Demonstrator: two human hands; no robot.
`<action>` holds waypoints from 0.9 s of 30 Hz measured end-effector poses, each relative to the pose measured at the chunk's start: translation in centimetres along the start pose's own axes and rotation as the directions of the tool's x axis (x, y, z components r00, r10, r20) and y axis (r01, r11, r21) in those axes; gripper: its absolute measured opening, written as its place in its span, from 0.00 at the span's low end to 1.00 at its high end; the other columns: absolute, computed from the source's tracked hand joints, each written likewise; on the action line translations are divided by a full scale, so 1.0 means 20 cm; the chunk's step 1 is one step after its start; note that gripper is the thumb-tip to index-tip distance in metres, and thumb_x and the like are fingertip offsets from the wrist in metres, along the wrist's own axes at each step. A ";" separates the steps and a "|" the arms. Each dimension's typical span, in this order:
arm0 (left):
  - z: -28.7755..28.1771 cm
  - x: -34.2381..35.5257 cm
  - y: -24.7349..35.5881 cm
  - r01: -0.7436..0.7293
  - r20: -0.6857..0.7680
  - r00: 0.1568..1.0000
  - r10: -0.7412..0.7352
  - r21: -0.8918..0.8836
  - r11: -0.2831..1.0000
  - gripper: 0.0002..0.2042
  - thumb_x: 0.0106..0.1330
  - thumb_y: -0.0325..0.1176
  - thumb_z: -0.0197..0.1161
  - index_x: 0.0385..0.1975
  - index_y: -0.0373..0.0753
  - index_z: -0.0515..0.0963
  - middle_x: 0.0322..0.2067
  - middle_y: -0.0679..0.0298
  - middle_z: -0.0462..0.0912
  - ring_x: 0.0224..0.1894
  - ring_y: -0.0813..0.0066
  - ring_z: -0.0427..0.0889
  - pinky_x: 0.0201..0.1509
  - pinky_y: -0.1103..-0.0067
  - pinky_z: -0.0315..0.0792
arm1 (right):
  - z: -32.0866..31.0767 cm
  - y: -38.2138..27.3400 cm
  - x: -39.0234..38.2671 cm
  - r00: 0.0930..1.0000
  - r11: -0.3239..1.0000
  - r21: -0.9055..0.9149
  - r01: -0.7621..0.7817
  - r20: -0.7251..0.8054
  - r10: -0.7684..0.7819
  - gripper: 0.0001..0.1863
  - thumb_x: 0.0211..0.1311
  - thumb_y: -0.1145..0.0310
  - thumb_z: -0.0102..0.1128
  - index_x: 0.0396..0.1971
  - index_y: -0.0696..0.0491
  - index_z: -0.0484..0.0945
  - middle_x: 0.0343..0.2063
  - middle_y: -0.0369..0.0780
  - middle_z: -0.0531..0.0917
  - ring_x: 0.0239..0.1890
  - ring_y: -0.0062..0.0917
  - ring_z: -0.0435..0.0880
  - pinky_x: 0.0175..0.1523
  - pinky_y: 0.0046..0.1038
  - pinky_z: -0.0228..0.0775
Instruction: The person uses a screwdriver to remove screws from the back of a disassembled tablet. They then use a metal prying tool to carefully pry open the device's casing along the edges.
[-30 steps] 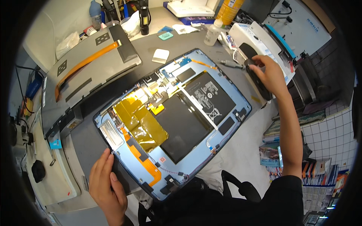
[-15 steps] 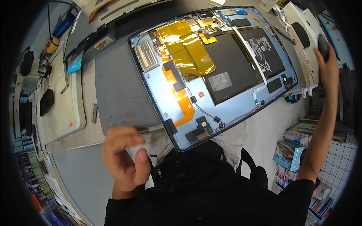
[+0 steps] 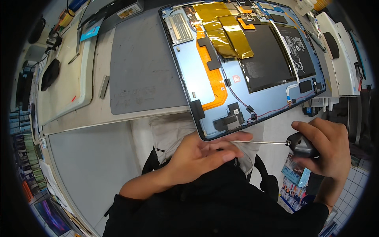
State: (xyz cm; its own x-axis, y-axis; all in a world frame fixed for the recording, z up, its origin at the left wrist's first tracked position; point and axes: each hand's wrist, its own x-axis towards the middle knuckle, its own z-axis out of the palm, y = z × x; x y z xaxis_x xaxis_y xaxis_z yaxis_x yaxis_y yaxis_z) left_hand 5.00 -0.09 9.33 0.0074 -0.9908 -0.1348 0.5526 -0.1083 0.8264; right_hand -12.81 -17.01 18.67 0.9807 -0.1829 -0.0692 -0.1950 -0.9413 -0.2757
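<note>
My right hand (image 3: 329, 148) is closed round a dark, bulb-shaped tool (image 3: 303, 145) with a long thin metal rod. The rod points left, and its tip reaches the fingers of my left hand (image 3: 197, 156). That hand lies palm up with fingers spread, just below the near corner of an opened tablet (image 3: 252, 94); whether it touches the tablet, I cannot tell. Inside the blue tablet frame are a black battery (image 3: 268, 63), shiny amber tape (image 3: 223, 33), an orange ribbon cable (image 3: 213, 85) and a white flat cable (image 3: 286, 45). Its near edge overhangs the bench.
A grey mat (image 3: 148, 71) lies under the tablet. Farther left are a small metal bar (image 3: 104, 87), a cream tray (image 3: 67, 94) and a black lump (image 3: 50, 75) on it. A white machine (image 3: 345, 51) stands at the right, with packages (image 3: 296, 177) below.
My right hand has come from the far right down toward my lap with the dark tool. My left hand has moved right and opened, under the tablet's near corner.
</note>
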 end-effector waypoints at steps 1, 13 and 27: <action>0.00 0.02 -0.02 -0.013 0.007 1.000 0.013 -0.006 1.000 0.17 0.59 0.26 0.50 0.49 0.31 0.61 0.49 0.55 0.68 0.40 0.76 0.74 0.32 0.89 0.67 | 0.00 0.00 0.00 1.000 1.000 -0.014 -0.014 0.008 0.014 0.26 0.36 0.53 0.60 0.36 0.54 0.73 0.16 0.37 0.70 0.16 0.26 0.71 0.19 0.25 0.59; -0.01 0.05 -0.08 -0.005 -0.096 0.995 0.000 -0.046 0.999 0.14 0.62 0.31 0.48 0.44 0.30 0.67 0.44 0.54 0.73 0.41 0.71 0.77 0.28 0.90 0.66 | 0.03 -0.01 0.05 0.998 0.997 -0.068 -0.023 0.055 0.027 0.26 0.32 0.59 0.61 0.36 0.54 0.73 0.17 0.37 0.70 0.17 0.27 0.71 0.19 0.27 0.61; -0.05 -0.04 -0.15 -0.089 -0.101 0.991 0.085 -0.037 0.995 0.14 0.62 0.29 0.47 0.46 0.28 0.64 0.44 0.51 0.72 0.44 0.68 0.75 0.30 0.89 0.68 | 0.05 -0.09 0.10 0.992 0.975 -0.206 0.082 0.107 -0.060 0.28 0.24 0.69 0.60 0.37 0.55 0.71 0.18 0.38 0.69 0.17 0.26 0.68 0.21 0.26 0.58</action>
State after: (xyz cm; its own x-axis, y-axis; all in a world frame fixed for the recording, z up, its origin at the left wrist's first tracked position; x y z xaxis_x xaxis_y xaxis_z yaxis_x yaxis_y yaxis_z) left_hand 4.23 1.19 6.50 0.1387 -0.9832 -0.1188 0.5806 -0.0165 0.8140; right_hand -10.45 -15.49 18.03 0.9834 -0.0942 -0.1551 -0.1071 -0.9913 -0.0770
